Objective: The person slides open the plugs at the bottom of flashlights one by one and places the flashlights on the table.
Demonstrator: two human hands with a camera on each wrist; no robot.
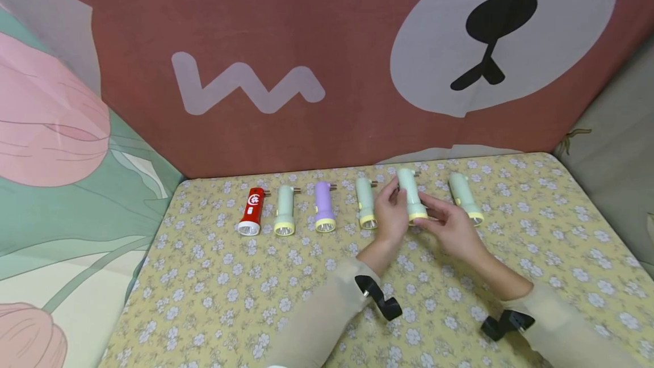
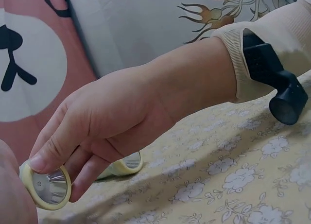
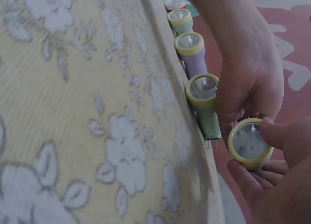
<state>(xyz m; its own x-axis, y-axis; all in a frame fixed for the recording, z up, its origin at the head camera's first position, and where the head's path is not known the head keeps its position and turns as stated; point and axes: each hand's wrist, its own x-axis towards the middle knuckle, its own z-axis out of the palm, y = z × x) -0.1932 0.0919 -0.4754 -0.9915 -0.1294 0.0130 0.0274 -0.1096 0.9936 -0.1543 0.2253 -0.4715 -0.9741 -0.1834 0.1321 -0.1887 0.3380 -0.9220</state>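
My beige sleeves sit closest. My left hand curls round the body of a mint-green plastic torch lifted off the yellow floral tablecloth, while my right hand pinches its yellow-rimmed lens end. Another mint torch lies just beside my left fingers.

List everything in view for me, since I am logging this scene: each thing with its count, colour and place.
red flashlight: 1, red with a white mark, left end of the row on the table.
mint flashlights on the table: 3, pale green with yellow rims; second from the left, fourth, right end.
purple flashlight: 1, lilac with a yellow rim, third in the row.
held flashlight: 1, pale green with a yellow rim, between both hands.
tablecloth: 1, yellow with white flowers, covers the table.
bear backdrop: 1, reddish brown, behind the table.
wrist cameras: 2, black; left, right.
left hand: grips the body.
right hand: pinches the rim.
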